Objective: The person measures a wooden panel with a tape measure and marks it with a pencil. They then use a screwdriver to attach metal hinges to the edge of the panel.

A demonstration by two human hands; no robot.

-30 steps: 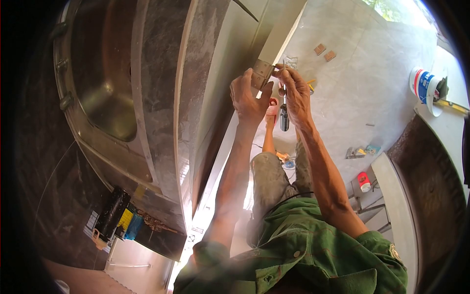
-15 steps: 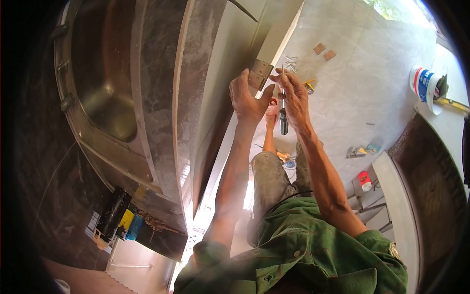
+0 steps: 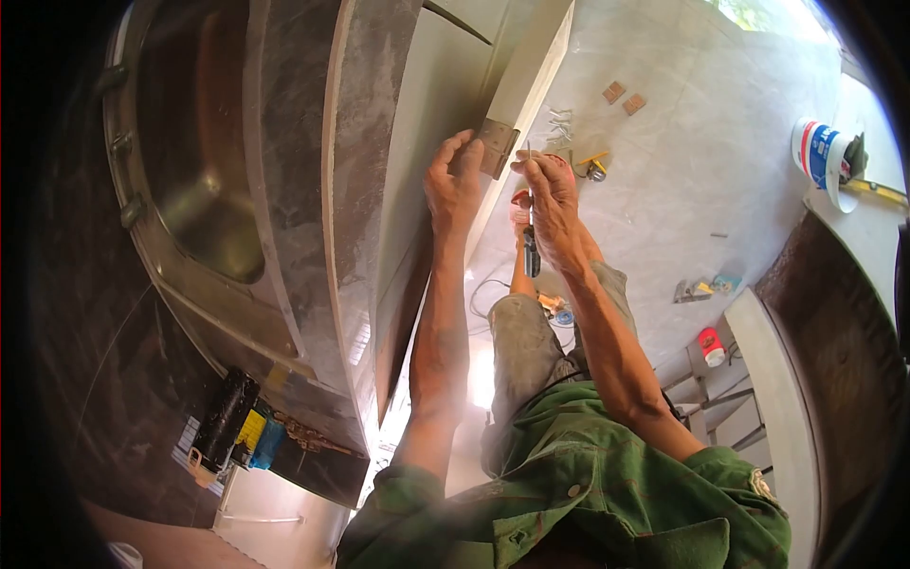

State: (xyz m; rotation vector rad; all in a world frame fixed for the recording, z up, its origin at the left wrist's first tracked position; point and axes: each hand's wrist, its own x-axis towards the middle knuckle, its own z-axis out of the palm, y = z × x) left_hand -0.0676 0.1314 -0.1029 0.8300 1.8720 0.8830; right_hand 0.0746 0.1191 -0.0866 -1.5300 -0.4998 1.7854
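Note:
A brown metal hinge (image 3: 496, 148) lies against the end of a pale frame piece (image 3: 533, 71). My left hand (image 3: 453, 185) is at the hinge's left side, its fingertips and thumb closed at the hinge's edge. To the right, my right hand (image 3: 555, 204) is closed around a screwdriver (image 3: 532, 254). Its dark handle hangs below the palm, and the thin shaft points up past the fingertips, close to the hinge but apart from it. Whether a screw is pinched in the right fingertips is too small to tell.
Two brown hinges (image 3: 624, 98), some small metal pieces (image 3: 560, 123) and a yellow tape measure (image 3: 594, 168) lie on the floor. A white-and-blue bucket (image 3: 820, 156) stands at right, near a red can (image 3: 711, 347). A steel sink (image 3: 209, 204) is at left.
My left thumb has come in from its spread position toward the fingers at the hinge's left side. My right hand has shifted slightly left and down with the screwdriver.

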